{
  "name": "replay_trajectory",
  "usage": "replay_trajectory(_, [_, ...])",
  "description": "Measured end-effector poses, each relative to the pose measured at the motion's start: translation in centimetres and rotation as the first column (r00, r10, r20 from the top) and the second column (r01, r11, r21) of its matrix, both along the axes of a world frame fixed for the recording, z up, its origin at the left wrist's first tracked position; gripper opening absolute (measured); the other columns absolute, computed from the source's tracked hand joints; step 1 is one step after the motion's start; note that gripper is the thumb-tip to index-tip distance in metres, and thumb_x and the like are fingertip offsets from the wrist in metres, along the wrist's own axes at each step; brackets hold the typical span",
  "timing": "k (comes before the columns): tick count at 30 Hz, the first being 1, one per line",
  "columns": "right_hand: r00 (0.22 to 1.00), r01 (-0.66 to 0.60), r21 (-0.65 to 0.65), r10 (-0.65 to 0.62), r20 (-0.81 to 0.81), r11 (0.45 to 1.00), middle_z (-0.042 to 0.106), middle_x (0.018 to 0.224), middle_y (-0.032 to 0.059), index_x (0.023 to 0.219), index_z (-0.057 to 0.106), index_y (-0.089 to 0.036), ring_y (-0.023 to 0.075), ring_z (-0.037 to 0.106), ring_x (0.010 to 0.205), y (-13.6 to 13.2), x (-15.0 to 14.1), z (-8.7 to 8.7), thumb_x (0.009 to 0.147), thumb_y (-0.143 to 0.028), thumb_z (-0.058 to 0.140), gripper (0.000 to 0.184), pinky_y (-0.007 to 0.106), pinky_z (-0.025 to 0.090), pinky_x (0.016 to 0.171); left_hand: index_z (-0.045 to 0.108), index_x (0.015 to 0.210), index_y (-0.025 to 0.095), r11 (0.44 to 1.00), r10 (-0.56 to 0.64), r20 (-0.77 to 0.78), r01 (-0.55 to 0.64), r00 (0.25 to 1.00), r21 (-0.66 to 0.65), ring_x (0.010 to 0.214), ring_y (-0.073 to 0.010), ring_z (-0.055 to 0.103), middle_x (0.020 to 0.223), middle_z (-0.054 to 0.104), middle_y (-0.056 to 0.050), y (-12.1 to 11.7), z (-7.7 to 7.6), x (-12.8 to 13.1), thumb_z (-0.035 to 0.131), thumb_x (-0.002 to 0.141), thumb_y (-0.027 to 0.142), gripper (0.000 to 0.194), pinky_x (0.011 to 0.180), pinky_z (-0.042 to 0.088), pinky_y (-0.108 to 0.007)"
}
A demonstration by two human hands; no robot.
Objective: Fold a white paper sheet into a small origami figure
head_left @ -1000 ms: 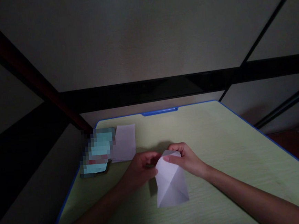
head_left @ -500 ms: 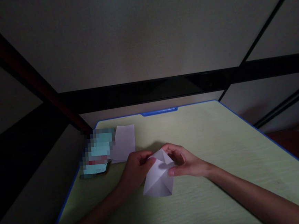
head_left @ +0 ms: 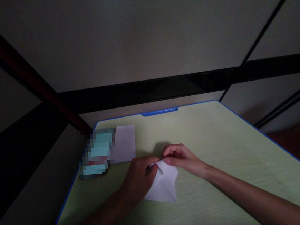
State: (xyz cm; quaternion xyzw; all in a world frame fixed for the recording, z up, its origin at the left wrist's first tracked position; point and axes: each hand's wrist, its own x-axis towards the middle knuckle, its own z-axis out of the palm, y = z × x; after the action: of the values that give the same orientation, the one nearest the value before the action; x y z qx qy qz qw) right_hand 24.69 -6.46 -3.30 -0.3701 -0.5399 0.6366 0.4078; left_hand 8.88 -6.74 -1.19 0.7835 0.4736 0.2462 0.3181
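A creased sheet of white paper (head_left: 164, 187), partly folded, is held between my two hands over the table. My left hand (head_left: 141, 173) is closed on its upper left edge, thumb on the near face and fingers behind. At the top edge, my right hand (head_left: 179, 157) pinches the paper between thumb and curled fingers. A small flap stands up beside my left thumb. The paper's left side is partly hidden by my left hand.
The pale wood-grain table (head_left: 219, 138) has a blue rim and a blue handle-like strip (head_left: 160, 111) at its far edge. White paper sheets (head_left: 125, 142) lie at the far left, beside a pixelated phone-like device (head_left: 98, 153). A panelled wall (head_left: 144, 40) rises behind.
The paper has shifted left from a second ago, and its upper part has been turned and bent. My right hand has moved from the paper's right side to its top edge.
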Motion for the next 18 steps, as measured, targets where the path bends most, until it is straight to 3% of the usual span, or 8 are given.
replay_trajectory(9, [0.999, -0.043, 0.002, 0.043, 0.028, 0.999, 0.052, 0.057, -0.0022, 0.064, 0.055, -0.011, 0.0055, 0.045, 0.049, 0.11, 0.49, -0.12, 0.063, -0.019, 0.058, 0.008, 0.017, 0.034, 0.045, 0.065, 0.069, 0.013, 0.962, 0.036, 0.167, 0.011, 0.985, -0.273, 0.051, -0.01, 0.05, 0.057, 0.06, 0.0, 0.33, -0.18, -0.21, 0.043, 0.061, 0.01, 0.024, 0.045, 0.034, -0.017])
replay_trajectory(18, [0.999, -0.006, -0.015, 0.007, 0.049, 1.0, 0.052, 0.055, -0.0023, 0.062, 0.055, -0.01, 0.005, 0.044, 0.047, 0.18, 0.49, -0.29, 0.063, -0.018, 0.058, 0.008, 0.017, 0.033, 0.044, 0.061, 0.069, 0.011, 0.908, 0.007, 0.261, 0.104, 0.965, -0.407, 0.054, -0.0112, 0.05, 0.061, 0.058, -0.001, 0.63, -0.24, -0.22, 0.05, 0.06, 0.016, 0.015, 0.047, 0.036, -0.018])
